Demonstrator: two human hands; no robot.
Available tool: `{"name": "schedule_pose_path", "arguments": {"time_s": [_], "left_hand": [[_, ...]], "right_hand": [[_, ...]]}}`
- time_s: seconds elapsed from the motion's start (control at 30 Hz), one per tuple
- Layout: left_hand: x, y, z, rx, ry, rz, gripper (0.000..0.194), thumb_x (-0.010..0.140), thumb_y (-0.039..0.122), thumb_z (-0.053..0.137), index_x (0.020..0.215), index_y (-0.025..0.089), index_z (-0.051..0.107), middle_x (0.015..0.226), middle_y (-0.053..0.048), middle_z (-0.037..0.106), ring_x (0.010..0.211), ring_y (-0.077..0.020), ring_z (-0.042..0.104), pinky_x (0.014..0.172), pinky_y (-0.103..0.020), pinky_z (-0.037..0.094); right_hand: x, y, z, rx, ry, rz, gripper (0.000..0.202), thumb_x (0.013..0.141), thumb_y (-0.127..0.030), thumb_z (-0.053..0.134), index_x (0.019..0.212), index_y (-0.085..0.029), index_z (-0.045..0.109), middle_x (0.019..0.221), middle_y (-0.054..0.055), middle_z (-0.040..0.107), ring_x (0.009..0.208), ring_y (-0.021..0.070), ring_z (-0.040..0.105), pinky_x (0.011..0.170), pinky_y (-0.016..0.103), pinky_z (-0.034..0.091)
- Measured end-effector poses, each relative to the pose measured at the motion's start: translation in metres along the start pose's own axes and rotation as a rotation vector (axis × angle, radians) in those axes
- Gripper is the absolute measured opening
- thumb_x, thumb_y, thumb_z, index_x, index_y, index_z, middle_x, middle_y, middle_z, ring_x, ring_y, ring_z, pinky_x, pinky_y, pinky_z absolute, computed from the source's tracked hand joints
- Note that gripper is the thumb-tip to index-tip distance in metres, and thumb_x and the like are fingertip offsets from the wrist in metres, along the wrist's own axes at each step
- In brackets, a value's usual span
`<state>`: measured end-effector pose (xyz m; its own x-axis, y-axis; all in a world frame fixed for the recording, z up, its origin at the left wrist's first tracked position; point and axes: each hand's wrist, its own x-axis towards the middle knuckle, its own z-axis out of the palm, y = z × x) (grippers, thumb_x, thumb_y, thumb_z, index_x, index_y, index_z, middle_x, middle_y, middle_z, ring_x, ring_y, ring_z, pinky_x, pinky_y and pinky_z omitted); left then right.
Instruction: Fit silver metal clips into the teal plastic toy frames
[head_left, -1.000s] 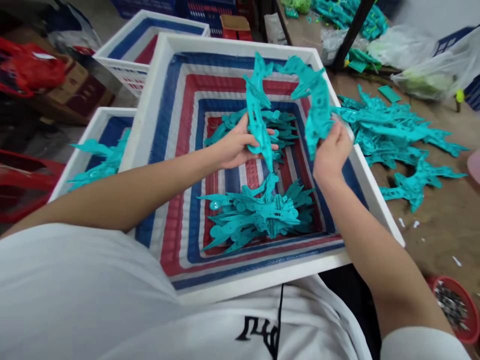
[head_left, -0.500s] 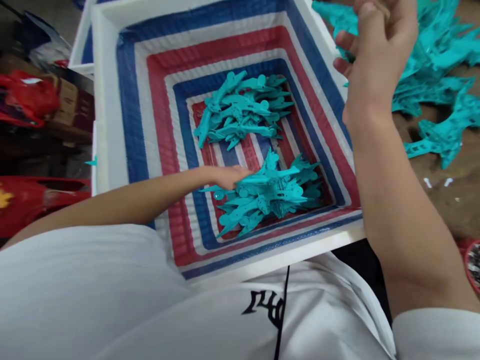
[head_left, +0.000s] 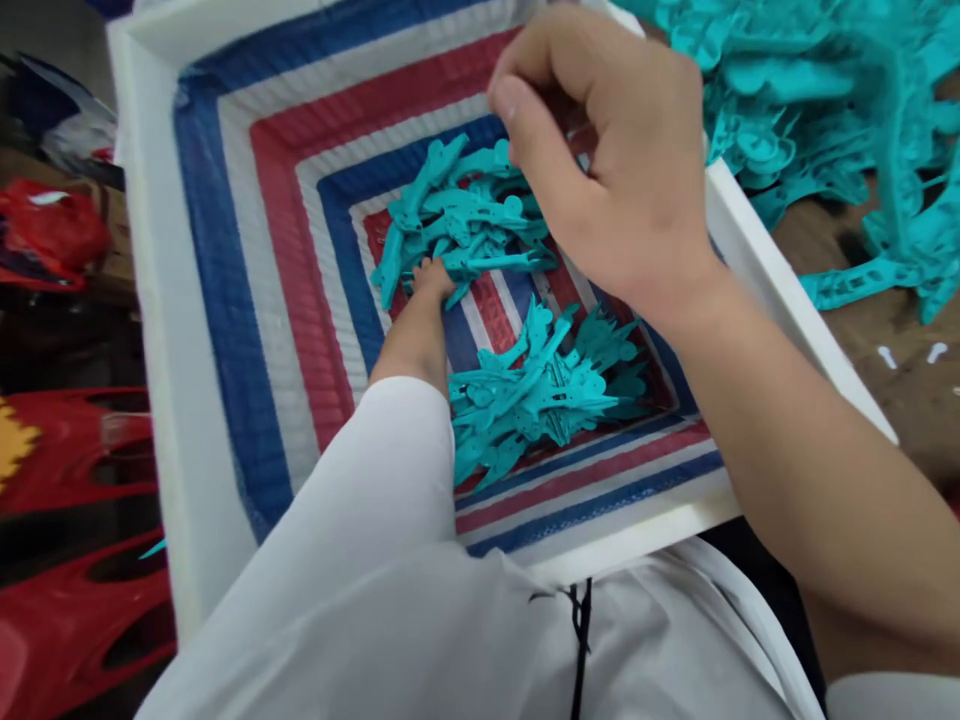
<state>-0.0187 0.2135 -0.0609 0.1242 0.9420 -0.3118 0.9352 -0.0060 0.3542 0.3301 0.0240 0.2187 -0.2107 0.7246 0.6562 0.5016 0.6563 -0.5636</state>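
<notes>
Two heaps of turquoise plastic parts lie in a deep box [head_left: 150,330] lined with striped woven sheeting. At the farther heap [head_left: 480,215], my left hand [head_left: 433,280] reaches down with fingers apart, touching the near-left edge of the parts. The nearer heap [head_left: 547,385] lies beside my left forearm. Above the right part of the box hangs my right hand [head_left: 607,150], its fingers curled in and the thumb close to the index finger. Its palm is turned away, so anything inside it is hidden.
A large pile of turquoise parts [head_left: 810,90] covers the surface right of the box. Two small white pieces [head_left: 911,355] lie near it. On the left are red plastic items [head_left: 82,440] and a red bag [head_left: 52,230]. The box's white rim [head_left: 802,300] stands between pile and heaps.
My left hand has left the nearer heap and moved away from me to the farther one. My right hand has come left from the outside pile to over the box.
</notes>
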Motion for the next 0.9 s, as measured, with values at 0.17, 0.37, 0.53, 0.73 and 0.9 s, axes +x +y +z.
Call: {"name": "schedule_pose_path", "arguments": {"time_s": [0.17, 0.37, 0.53, 0.73, 0.9], "left_hand": [[-0.012, 0.006, -0.014, -0.138, -0.012, -0.095, 0.034, 0.096, 0.023, 0.108, 0.114, 0.012, 0.081, 0.152, -0.017, 0.08, 0.172, -0.0394, 0.056, 0.162, -0.07, 0.028], [-0.062, 0.038, -0.096, -0.608, 0.133, -0.019, 0.033, 0.12, 0.046, 0.09, 0.123, 0.022, 0.068, 0.107, -0.008, 0.077, 0.138, -0.037, 0.079, 0.15, -0.078, 0.049], [-0.16, 0.086, -0.093, -1.026, 0.252, 0.244, 0.058, 0.12, 0.077, 0.079, 0.152, 0.034, 0.057, 0.159, -0.011, 0.079, 0.154, -0.0371, 0.082, 0.134, -0.062, 0.071], [-0.215, 0.134, -0.078, -1.167, 0.082, 0.452, 0.105, 0.092, 0.072, 0.11, 0.174, 0.044, 0.05, 0.207, -0.004, 0.048, 0.186, -0.0431, 0.058, 0.14, -0.061, 0.068], [-0.215, 0.13, -0.108, -1.217, -0.053, 0.408, 0.111, 0.079, 0.053, 0.111, 0.174, 0.041, 0.055, 0.203, -0.008, 0.053, 0.178, -0.0514, 0.065, 0.124, -0.065, 0.077]], "right_hand": [[0.009, 0.008, 0.004, -0.231, -0.16, 0.015, 0.039, 0.136, -0.024, 0.043, 0.13, -0.02, 0.081, 0.122, 0.006, 0.083, 0.125, 0.0319, 0.085, 0.118, 0.045, 0.062], [-0.005, 0.032, 0.029, -0.207, -0.414, 0.219, 0.018, 0.13, -0.037, 0.079, 0.137, -0.023, 0.088, 0.133, 0.015, 0.093, 0.131, 0.0448, 0.088, 0.124, 0.061, 0.07], [-0.052, 0.033, 0.098, 0.185, -0.569, 0.207, 0.129, 0.103, -0.055, 0.114, 0.205, -0.019, 0.044, 0.202, 0.026, 0.054, 0.186, 0.0516, 0.057, 0.15, 0.064, 0.059], [-0.065, 0.028, 0.119, 0.266, -0.434, 0.098, 0.106, 0.113, -0.033, 0.099, 0.203, -0.019, 0.045, 0.204, 0.027, 0.05, 0.195, 0.0461, 0.045, 0.16, 0.067, 0.045], [-0.047, 0.043, 0.09, 0.35, -0.408, 0.141, 0.067, 0.13, -0.066, 0.071, 0.182, -0.025, 0.074, 0.182, 0.02, 0.077, 0.173, 0.0444, 0.072, 0.154, 0.064, 0.054]]}}
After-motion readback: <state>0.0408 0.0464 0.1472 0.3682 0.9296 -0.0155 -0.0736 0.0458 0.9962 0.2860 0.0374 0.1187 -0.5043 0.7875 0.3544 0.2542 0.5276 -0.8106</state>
